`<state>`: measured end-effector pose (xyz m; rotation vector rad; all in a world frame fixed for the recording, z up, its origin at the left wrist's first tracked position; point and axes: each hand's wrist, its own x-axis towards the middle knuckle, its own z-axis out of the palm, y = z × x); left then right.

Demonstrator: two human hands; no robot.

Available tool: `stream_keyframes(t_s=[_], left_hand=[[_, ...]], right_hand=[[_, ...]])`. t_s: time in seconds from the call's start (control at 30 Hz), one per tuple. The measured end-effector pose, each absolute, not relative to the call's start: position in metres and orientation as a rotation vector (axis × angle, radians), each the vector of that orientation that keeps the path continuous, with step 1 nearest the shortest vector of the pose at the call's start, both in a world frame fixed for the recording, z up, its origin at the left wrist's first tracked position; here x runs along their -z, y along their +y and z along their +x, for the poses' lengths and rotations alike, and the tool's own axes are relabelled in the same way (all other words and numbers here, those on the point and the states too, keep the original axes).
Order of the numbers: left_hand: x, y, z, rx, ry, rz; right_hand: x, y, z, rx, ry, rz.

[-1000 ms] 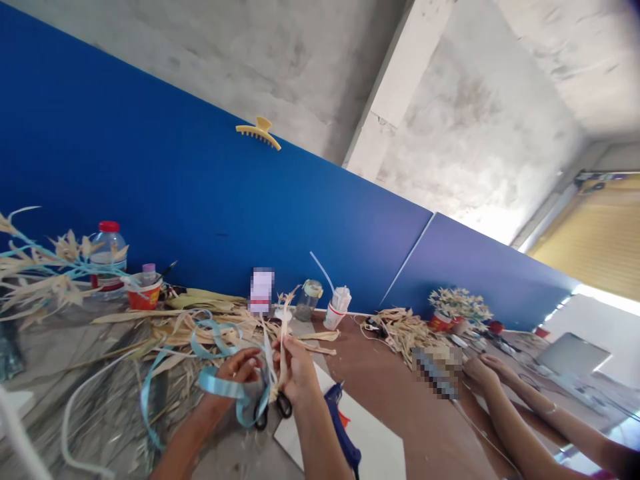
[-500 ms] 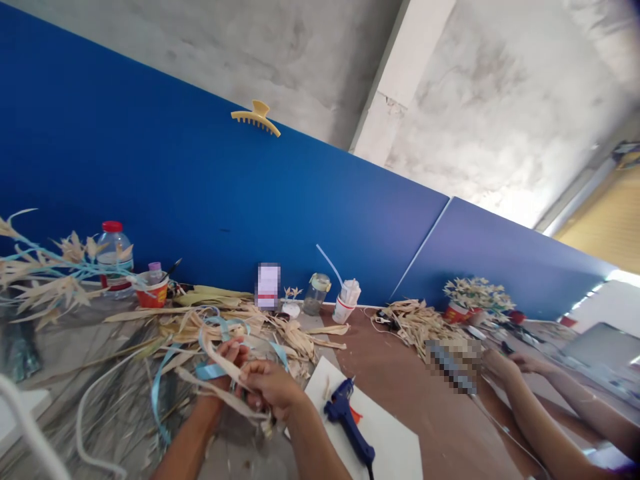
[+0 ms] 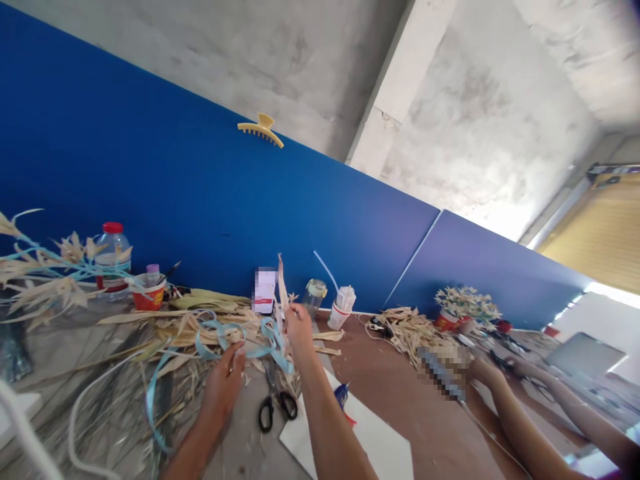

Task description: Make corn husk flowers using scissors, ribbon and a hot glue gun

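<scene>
My right hand (image 3: pixel 299 323) is closed on a dried corn husk strip (image 3: pixel 283 283), which points upward past a phone (image 3: pixel 265 291). My left hand (image 3: pixel 224 383) is lower and to the left, its fingers curled; whatever they hold, if anything, I cannot make out. A light blue ribbon (image 3: pixel 275 337) loops over the husk pile between and beyond both hands. Black-handled scissors (image 3: pixel 267 415) lie between my forearms. Partly behind my right forearm, a blue glue gun (image 3: pixel 341 395) rests on a white board (image 3: pixel 385 440).
Dried husks (image 3: pixel 195 327) cover the table's left and middle. A red-capped bottle (image 3: pixel 113 253), a red cup (image 3: pixel 149 297), a glass jar (image 3: pixel 315 297) and a white cup (image 3: pixel 340 313) line the blue partition (image 3: pixel 200 180). At right, a co-worker's hands (image 3: pixel 487 373) are beside another husk pile (image 3: pixel 400 327).
My hands have moved apart. The right one has gone up and forward with a husk strip, and the left has dropped back from the loose strips. The scissors now show.
</scene>
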<state>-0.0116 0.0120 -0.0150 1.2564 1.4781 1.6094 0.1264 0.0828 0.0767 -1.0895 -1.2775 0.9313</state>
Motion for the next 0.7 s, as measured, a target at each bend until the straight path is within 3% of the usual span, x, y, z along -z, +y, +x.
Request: stream_keyframes(t_s=[0.1, 0.27, 0.47, 0.7], left_hand=[[0.017, 0.017, -0.015, -1.73, 1.508, 1.298], [0.009, 0.013, -0.007, -1.486, 1.156, 1.06], [-0.001, 0.002, 0.008, -1.256, 0.845, 0.894], [0.015, 0.008, 0.007, -1.309, 0.997, 0.927]], right_hand=[[-0.058, 0.059, 0.124, -1.175, -1.177, -1.022], [-0.038, 0.038, 0.119, -1.667, -0.771, -0.758], [-0.024, 0.029, 0.112, -1.578, -0.695, -0.626], [-0.017, 0.022, 0.11, -1.561, -0.631, -0.501]])
